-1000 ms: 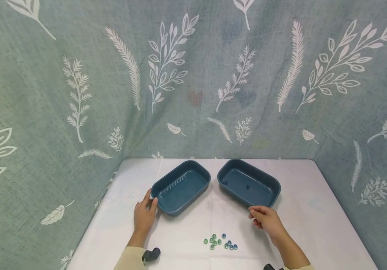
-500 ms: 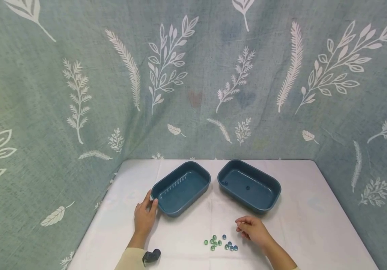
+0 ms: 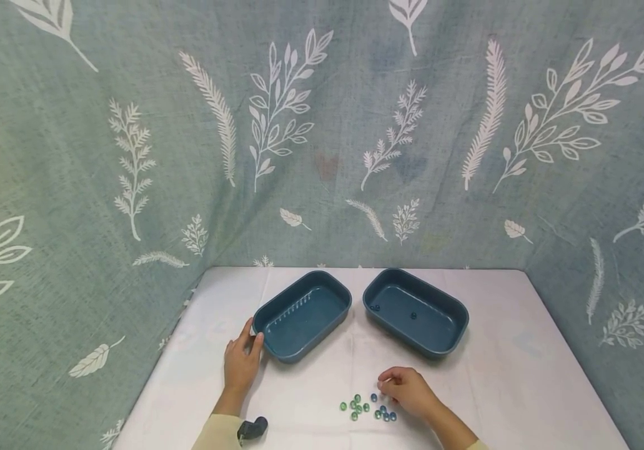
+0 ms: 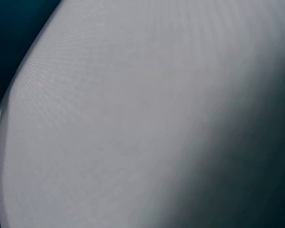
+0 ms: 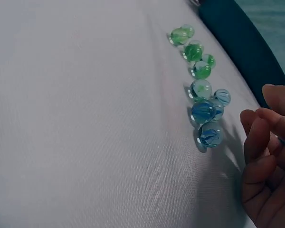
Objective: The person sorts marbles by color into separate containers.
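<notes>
My left hand (image 3: 241,362) touches the near left end of the left dark blue tray (image 3: 292,359), with thumb and finger at its rim. My right hand (image 3: 408,390) hovers just right of a group of glass marbles, its fingers bent and no marble showing between them. The green marbles (image 3: 366,407) lie on the left of the group, and the blue marbles (image 3: 393,416) on the right, nearest my right hand. In the right wrist view, a blue-streaked marble (image 5: 210,135) lies left of the fingertips. The left wrist view shows mostly blurred white cloth.
A second dark blue tray (image 3: 436,354) stands at the back right and holds a few dark marbles (image 3: 413,315). White cloth (image 3: 299,400) covers the table. A leaf-patterned curtain (image 3: 322,156) encloses the back and sides.
My right hand has moved from the near rim of the right tray down and left to beside the blue marbles. The left hand has kept its place at the left tray.
</notes>
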`<state>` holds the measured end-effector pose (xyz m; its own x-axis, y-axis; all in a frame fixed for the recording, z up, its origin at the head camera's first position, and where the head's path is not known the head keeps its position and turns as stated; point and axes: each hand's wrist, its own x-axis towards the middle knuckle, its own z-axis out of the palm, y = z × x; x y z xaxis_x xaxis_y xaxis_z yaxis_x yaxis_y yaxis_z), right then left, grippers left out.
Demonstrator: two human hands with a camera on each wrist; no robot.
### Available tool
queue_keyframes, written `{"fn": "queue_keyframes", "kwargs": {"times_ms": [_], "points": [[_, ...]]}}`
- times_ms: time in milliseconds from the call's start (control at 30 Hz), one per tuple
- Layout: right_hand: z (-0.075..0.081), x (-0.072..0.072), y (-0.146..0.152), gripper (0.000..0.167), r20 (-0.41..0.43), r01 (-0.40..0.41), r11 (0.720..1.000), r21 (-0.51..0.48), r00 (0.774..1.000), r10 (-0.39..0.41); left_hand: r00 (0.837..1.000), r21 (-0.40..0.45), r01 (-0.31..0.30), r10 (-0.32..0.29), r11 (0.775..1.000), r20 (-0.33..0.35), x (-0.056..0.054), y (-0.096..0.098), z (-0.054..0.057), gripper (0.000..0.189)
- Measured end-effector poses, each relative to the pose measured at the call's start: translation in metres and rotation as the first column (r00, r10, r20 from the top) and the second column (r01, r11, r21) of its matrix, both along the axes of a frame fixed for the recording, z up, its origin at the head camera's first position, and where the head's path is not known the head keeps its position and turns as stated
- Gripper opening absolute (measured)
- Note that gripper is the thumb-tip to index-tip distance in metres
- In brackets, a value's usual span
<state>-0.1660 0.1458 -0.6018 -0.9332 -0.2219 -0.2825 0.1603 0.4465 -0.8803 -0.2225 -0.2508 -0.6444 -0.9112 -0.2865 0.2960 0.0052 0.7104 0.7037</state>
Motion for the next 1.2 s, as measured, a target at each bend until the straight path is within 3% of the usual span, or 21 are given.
{"fn": "queue_keyframes", "kwargs": {"times_ms": [167,667,933,1200], "points": [[0.000,-0.001,-0.007,0.021,-0.023,-0.026,0.991,0.129,0.999,0.029,1.000,0.002,0.004,-0.004,1.000,-0.012,0.000,0.000,0.000,0.055],[-0.001,0.000,-0.020,0.017,-0.052,-0.096,0.953,0.288,0.992,0.116,1.000,0.006,0.008,-0.008,1.000,-0.014,0.000,0.000,0.000,0.055],[0.000,0.003,-0.025,0.010,-0.070,-0.146,0.941,0.306,0.982,0.175,1.000,-0.001,-0.004,0.004,1.000,0.020,0.002,0.001,-0.001,0.056],[-0.002,0.006,-0.025,0.008,-0.099,-0.160,0.928,0.338,0.974,0.204,1.000,0.003,0.003,-0.003,1.000,0.006,0.001,0.002,0.001,0.056]]}}
